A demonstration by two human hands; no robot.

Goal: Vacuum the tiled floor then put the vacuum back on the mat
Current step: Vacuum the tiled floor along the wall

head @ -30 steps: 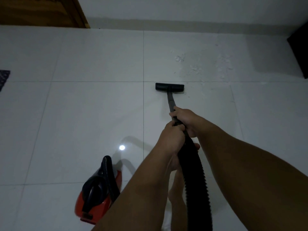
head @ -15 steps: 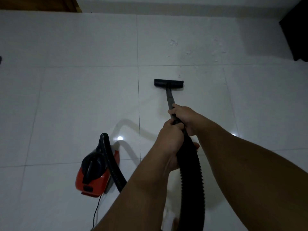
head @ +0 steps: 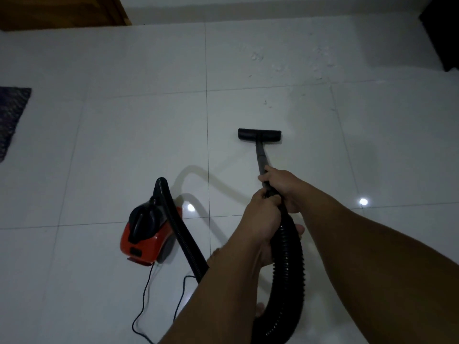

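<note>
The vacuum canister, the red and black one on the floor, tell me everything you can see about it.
The vacuum canister is a compact body, glossy red plastic below and black on top with a moulded black carry handle. It sits on the white tiled floor, to the left of both hands and touched by neither. A black ribbed hose rises from its far end and loops over to the hands. A thin black cord trails from its near end.
</note>
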